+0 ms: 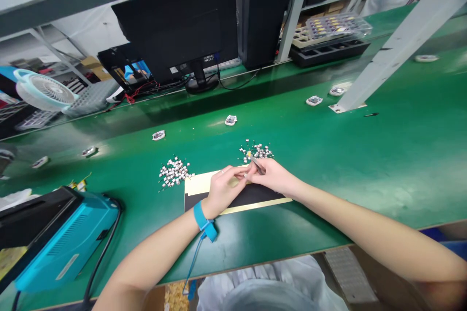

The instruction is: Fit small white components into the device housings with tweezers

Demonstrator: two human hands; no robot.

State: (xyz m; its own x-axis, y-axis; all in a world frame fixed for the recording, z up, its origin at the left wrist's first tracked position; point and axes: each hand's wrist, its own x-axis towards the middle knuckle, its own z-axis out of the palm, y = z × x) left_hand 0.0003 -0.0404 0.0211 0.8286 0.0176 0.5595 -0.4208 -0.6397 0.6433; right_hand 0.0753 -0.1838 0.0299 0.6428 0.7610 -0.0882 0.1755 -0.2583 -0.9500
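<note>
The right hand's (273,176) fingers close around a pair of fine steel tweezers (257,165), gripping them like a pen, with the tips angled down toward the left hand's fingertips (243,172). The left hand (224,189) has its fingers curled and drawn together beside those tips; whether they pinch some tiny piece is too small to tell. A ring (222,171) sits on one left finger.

Both hands hover over a black and cream card (255,196) lying on the green bench (365,165). Just past the card's far edge, right by the tweezers, lies a loose heap of small silvery parts (256,151). A second, denser heap (174,172) lies just left of the card. Both seem to hold many pieces, so a good deal appears left to handle, though how much is done cannot be judged from here.

A blue wrist strap (200,215) circles the left wrist, its lead (193,262) dropping toward the near side of the card. Farther beyond the card, small white-rimmed pieces (230,120) lie spaced along the bench. Well left of the card stands a blue machine (65,238), and a monitor (182,24) stands well beyond it.
</note>
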